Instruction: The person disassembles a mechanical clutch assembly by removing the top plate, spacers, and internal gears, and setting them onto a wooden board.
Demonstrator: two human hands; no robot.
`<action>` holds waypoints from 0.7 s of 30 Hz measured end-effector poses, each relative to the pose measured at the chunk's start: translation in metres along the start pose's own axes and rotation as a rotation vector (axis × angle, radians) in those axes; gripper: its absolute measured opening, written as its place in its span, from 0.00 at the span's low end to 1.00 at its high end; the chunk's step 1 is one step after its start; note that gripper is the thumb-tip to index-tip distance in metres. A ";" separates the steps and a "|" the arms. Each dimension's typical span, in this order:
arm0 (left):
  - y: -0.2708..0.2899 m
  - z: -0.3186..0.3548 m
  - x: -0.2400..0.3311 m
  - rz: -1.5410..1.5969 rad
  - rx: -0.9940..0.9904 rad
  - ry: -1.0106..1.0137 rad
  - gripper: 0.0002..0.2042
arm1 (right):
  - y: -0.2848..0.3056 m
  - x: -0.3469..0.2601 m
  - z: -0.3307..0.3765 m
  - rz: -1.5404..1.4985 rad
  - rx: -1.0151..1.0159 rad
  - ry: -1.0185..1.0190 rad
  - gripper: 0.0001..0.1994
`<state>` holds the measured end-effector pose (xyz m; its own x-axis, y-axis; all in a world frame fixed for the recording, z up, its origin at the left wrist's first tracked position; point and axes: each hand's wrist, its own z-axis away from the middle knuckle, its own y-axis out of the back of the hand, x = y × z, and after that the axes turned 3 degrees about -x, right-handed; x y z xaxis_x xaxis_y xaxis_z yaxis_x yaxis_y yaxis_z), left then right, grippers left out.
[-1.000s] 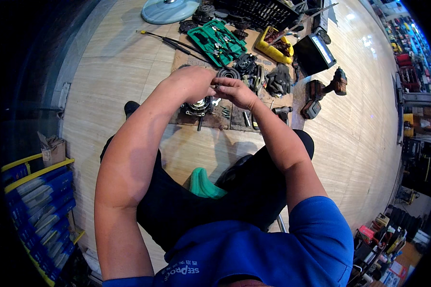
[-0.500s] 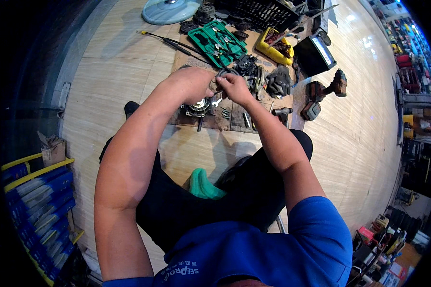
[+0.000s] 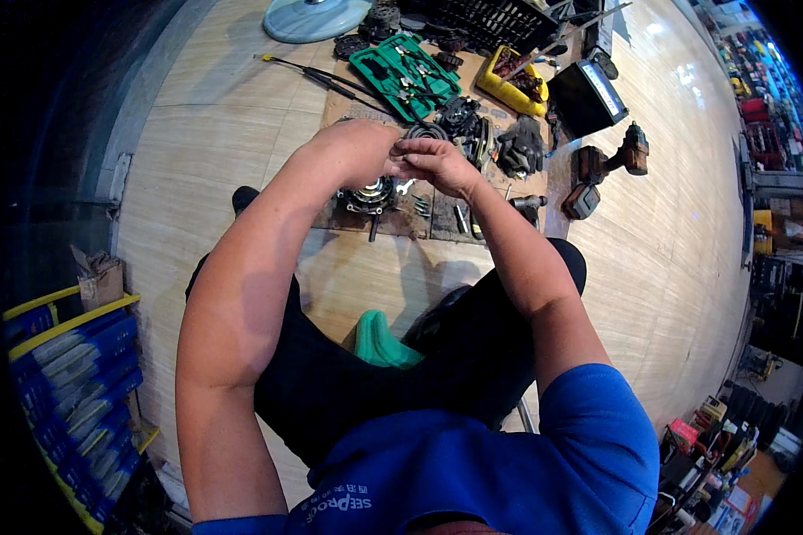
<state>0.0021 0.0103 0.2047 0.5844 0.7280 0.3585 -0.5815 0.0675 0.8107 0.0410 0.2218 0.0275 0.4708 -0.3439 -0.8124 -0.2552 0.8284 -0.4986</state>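
Observation:
My left hand (image 3: 359, 152) and my right hand (image 3: 441, 166) meet above the metal housing. The left is curled with the back of the hand up, hiding most of its fingers. My right thumb and fingers are pinched together against the left fingertips; whatever is between them is too small or hidden to name. Under my left hand lies a round metal housing (image 3: 368, 196) with a bright ring-shaped centre, partly covered. Beside it are a small wrench (image 3: 405, 187) and several bolts (image 3: 421, 207). Just beyond my right hand lies a dark round ring-shaped part (image 3: 426, 131).
Beyond the hands lie an open green tool case (image 3: 403, 76), a yellow container (image 3: 512, 82) and dark gloves (image 3: 519, 150). A black battery (image 3: 587, 98) and a cordless impact wrench (image 3: 608, 165) stand to the right. Black cables (image 3: 326, 78) stretch left. A blue-and-yellow rack (image 3: 76, 374) stands lower left.
My right hand has shifted slightly right and toward me, away from the dark ring, which now shows more. Its fingers have straightened against the left fingertips. The left hand has hardly moved.

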 end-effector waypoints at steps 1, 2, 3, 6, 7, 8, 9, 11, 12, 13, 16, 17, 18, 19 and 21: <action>0.000 0.000 0.000 -0.004 0.001 0.003 0.18 | 0.000 0.000 0.000 0.012 -0.026 0.003 0.18; 0.000 0.001 0.000 -0.008 0.003 0.006 0.18 | 0.000 -0.001 0.000 0.135 -0.001 0.030 0.17; -0.001 0.001 0.000 -0.003 0.003 0.003 0.18 | -0.001 -0.001 0.000 0.258 0.024 0.056 0.16; -0.001 0.001 0.001 0.003 0.008 -0.019 0.18 | 0.000 0.002 -0.002 0.538 0.108 0.105 0.14; 0.000 0.001 0.001 0.001 0.015 -0.031 0.18 | 0.000 0.004 -0.005 0.617 0.137 0.117 0.15; 0.000 0.001 0.001 -0.001 0.022 -0.042 0.18 | -0.002 0.008 -0.006 0.719 0.177 0.172 0.15; 0.000 0.002 0.002 -0.005 0.002 -0.044 0.18 | -0.006 0.014 -0.007 0.820 0.216 0.228 0.15; 0.002 0.005 0.000 -0.024 -0.019 -0.021 0.18 | -0.018 0.018 -0.010 1.008 0.231 0.450 0.15; -0.001 0.007 0.000 -0.008 -0.015 -0.002 0.18 | -0.027 0.022 -0.008 1.142 0.301 0.439 0.14; -0.004 0.003 0.000 -0.018 -0.011 0.024 0.18 | -0.030 0.025 -0.007 1.183 0.339 0.369 0.15; -0.006 -0.004 0.002 -0.018 0.003 0.040 0.18 | -0.031 0.024 -0.001 1.176 0.388 0.411 0.15; 0.000 0.002 0.010 -0.033 -0.013 0.062 0.18 | -0.032 0.026 0.000 1.168 0.428 0.408 0.15; -0.001 -0.001 0.006 -0.031 -0.028 0.038 0.19 | -0.032 0.026 -0.002 1.158 0.468 0.404 0.15; 0.000 0.001 0.008 -0.023 -0.028 0.041 0.20 | -0.032 0.026 -0.002 1.176 0.469 0.428 0.15; 0.004 0.004 0.010 -0.024 -0.026 0.036 0.20 | -0.030 0.028 -0.003 1.204 0.484 0.474 0.16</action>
<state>0.0078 0.0153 0.2127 0.5778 0.7499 0.3222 -0.5826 0.1025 0.8062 0.0589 0.1862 0.0190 -0.1828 0.6520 -0.7358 0.0663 0.7549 0.6525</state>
